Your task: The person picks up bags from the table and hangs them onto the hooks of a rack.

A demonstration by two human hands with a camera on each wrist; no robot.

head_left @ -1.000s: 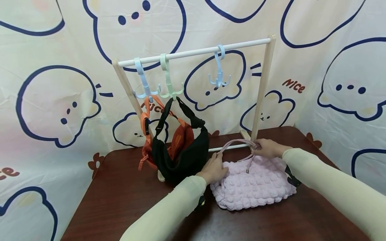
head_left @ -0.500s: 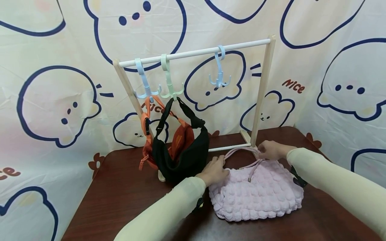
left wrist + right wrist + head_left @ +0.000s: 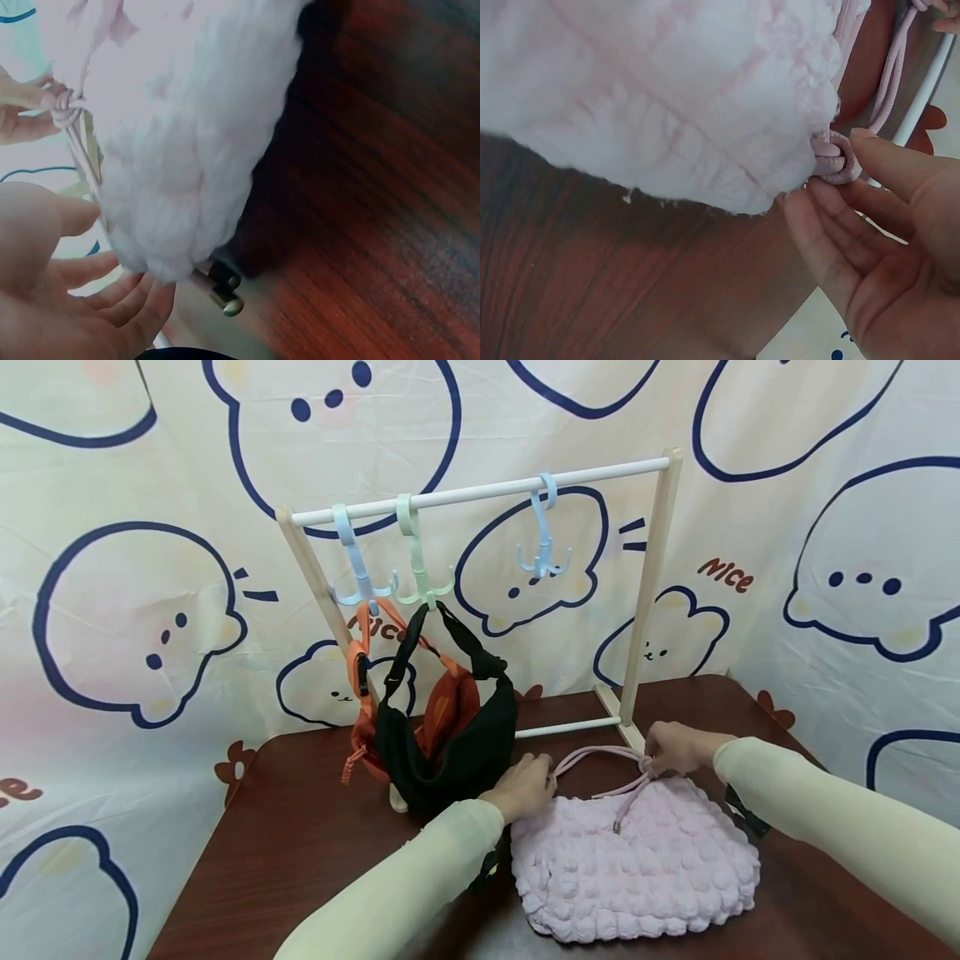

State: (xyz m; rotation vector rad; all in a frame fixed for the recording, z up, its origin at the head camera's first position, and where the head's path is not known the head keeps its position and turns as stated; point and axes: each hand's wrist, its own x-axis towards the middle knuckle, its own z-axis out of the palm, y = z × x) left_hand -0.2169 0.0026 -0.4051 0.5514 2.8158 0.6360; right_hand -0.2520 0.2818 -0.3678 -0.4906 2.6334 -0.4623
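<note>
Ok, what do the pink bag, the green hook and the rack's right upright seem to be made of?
Pink bag: soft matte fabric, likely padded, judging by its puffy, puckered surface. Green hook: probably moulded plastic, given its smooth, even pastel colour. Right upright: probably unpainted wood, from its matte pale-beige look; grain is too small to confirm.

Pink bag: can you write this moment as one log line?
pink bag: on table | left hand: at its left end | right hand: pinches strap | black bag, orange bag: hang from hooks
</note>
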